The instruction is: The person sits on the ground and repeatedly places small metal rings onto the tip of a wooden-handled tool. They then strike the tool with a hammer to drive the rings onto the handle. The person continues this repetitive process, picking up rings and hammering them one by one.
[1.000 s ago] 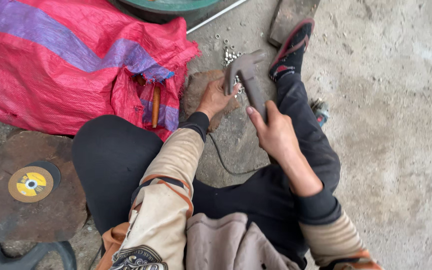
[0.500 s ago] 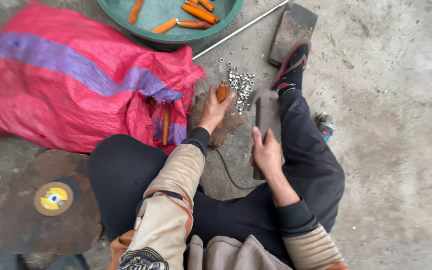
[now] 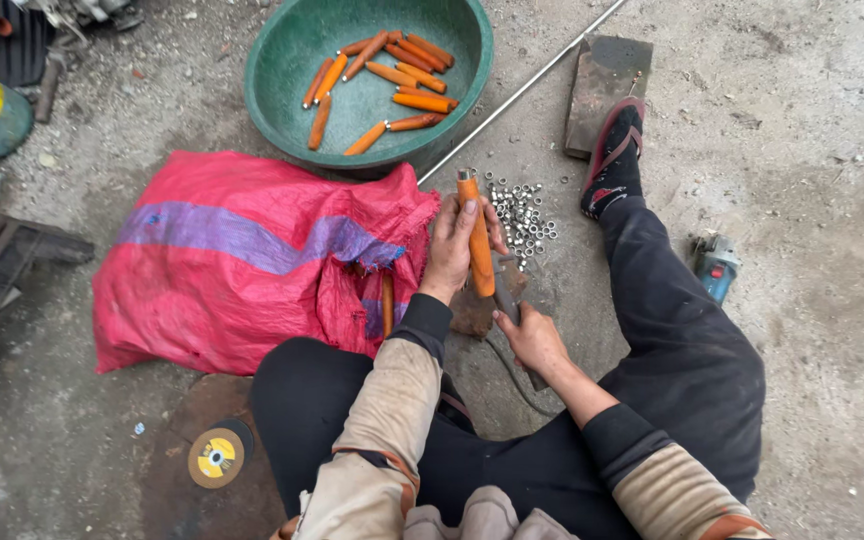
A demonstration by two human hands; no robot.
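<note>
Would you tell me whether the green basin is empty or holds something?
Holding something: about a dozen orange handles lie loose on the bottom of the green basin, well below its rim, so it is far from full.

Concrete floor (image 3: 832,180), green basin (image 3: 282,110), red sack (image 3: 222,260), scattered nuts (image 3: 524,215)

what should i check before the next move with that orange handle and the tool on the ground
1. Left hand has a firm grip on the orange handle, metal end up: ok.
2. Right hand on the grey tool below the handle: ok; whether it is switched on: cannot tell.
3. Cable trailing from the tool under the wrist, free of the legs: cannot tell.
4. Small metal rings heaped beside the handle, within reach: ok.
5. Green basin with more orange handles ahead, upright: ok.
6. Foot rests near the rings and the work: not ok.
</note>
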